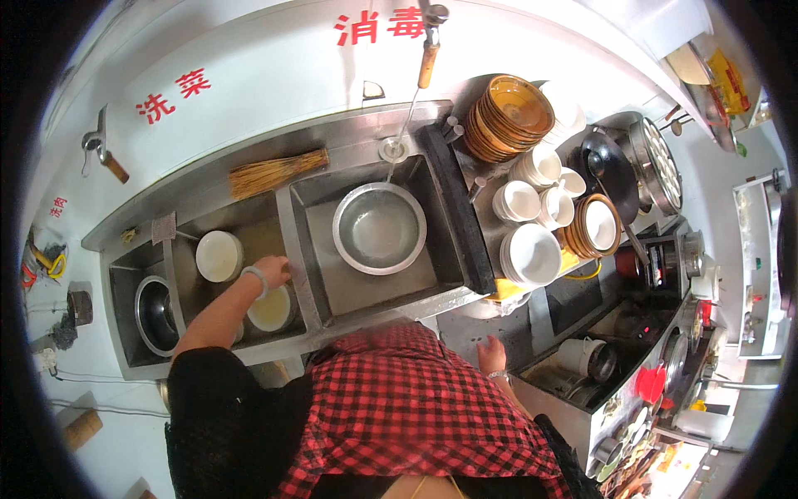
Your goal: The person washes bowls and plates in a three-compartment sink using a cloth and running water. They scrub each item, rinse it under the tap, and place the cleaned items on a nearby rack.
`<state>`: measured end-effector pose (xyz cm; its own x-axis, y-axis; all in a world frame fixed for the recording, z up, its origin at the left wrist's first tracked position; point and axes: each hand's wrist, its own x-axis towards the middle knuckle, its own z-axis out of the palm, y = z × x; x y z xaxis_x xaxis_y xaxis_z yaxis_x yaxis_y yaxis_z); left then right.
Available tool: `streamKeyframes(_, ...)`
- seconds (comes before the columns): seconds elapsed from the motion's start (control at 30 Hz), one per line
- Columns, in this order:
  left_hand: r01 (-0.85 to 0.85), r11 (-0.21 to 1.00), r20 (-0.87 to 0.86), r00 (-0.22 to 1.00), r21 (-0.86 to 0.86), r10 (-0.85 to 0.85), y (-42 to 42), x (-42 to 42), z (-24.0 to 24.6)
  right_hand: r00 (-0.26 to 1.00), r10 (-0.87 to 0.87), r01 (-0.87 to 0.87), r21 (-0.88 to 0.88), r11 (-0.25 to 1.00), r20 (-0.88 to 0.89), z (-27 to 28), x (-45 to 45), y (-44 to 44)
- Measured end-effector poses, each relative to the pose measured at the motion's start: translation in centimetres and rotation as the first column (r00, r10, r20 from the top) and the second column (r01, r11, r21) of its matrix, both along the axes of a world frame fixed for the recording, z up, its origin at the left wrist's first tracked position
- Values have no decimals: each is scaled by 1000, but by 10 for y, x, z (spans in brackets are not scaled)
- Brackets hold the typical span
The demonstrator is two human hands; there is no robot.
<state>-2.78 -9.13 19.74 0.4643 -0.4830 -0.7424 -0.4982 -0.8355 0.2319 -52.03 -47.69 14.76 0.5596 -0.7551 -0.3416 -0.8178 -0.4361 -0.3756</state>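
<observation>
Over the middle sink compartment, my left hand (270, 274) reaches out beside the steel divider (293, 249); its fingers are partly curled, and whether they touch anything is unclear. Below that wrist lies a white bowl (271, 312) with cloudy yellowish contents, and a second white bowl (219, 256) sits farther left. Water runs from the wooden-handled tap (427, 62) towards a steel basin (379, 228) in the right compartment. The basin holds water. My right hand (491, 354) hangs beside the checked apron (399, 399), empty, with its fingers apart.
A straw brush (277, 173) lies on the back ledge. Another metal basin (156, 315) is in the left compartment. Right of the sink stand stacked brown bowls (508, 118), white bowls (530, 256) and a black wok (608, 174). A bucket (583, 355) sits farther right.
</observation>
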Motion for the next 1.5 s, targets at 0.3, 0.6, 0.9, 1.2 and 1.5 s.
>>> streamKeyframes(0.3, -503, 806, 131, 817, -313, 561, 93, -101, -57, 786, 493, -367, 359, 858, -374, -208, -158, -24)
streamKeyframes(0.6, -636, 672, 317, 593, -379, 741, 161, -170, -49, 966, 253, -256, 72, 964, 54, -115, -15, -75)
streamKeyframes(0.9, -484, 734, 453, 580, -476, 677, 173, -227, -3, 889, 452, -400, 361, 843, -70, -123, 9, -43)
streamKeyframes(1.2, -621, 605, 326, 513, -498, 794, 209, -198, -2, 647, 604, -415, 449, 791, -466, -151, -61, -18)
streamKeyframes(1.5, -501, 601, 272, 581, -622, 767, 295, -117, -48, 1000, 4, -5, 77, 997, 19, -89, 31, 88)
